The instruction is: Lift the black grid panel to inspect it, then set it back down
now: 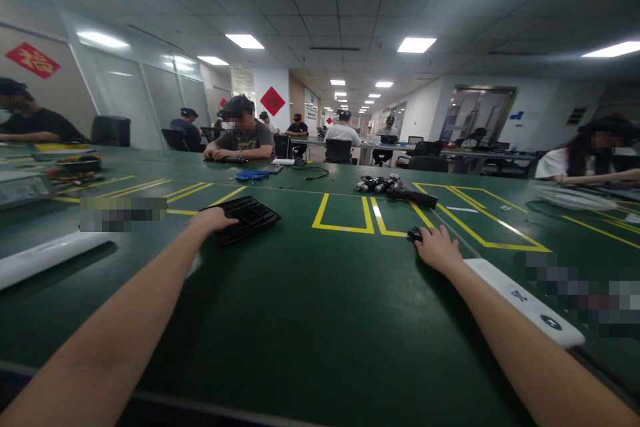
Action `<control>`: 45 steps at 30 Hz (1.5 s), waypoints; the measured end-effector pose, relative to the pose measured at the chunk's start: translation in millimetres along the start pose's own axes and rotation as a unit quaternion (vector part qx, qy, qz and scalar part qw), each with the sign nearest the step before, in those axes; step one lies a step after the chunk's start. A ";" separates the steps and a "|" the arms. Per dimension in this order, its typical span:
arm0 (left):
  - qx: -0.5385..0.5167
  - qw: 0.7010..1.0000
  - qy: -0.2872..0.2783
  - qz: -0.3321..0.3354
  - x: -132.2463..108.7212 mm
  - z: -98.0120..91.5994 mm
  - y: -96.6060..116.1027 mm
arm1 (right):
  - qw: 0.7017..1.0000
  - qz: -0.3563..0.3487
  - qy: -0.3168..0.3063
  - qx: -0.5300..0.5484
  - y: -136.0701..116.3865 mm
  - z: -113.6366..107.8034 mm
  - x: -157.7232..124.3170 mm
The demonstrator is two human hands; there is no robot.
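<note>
My left hand (214,221) grips the near left edge of a flat black plastic panel with a ribbed grid (251,217), thumb over its top. The panel is tilted over the green table (310,320). Farther right, my right hand (441,248) is closed around a small black object (415,233). Only one end of that object shows past the fingers, so its kind is unclear. Just beyond this hand lie a dark cylindrical piece (413,197) and a bundle of black cables (380,183).
A long white device (525,303) lies by my right forearm, another white bar (50,257) at the left. Yellow tape (345,229) marks rectangles on the table. Blue gloves or cloth (253,175) lie toward the far edge. A person (245,137) sits opposite; others sit at both sides.
</note>
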State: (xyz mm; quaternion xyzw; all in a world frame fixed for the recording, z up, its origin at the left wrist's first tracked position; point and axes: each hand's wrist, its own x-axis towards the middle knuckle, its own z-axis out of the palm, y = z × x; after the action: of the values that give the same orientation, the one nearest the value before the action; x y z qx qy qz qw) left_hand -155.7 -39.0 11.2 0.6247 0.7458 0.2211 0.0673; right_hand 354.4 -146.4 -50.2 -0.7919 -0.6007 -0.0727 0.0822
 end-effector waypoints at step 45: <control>-0.277 0.892 -0.207 0.289 -149.7 93.0 160.1 | 0.776 -0.426 0.086 0.458 -100.0 -4.0 -51.1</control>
State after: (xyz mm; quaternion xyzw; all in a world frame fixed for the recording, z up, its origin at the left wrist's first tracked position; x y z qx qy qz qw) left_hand 55.2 -140.6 -31.9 0.8003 0.4098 0.2944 0.3239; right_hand 244.3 -168.7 -52.9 -0.3146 -0.8292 0.1158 0.4472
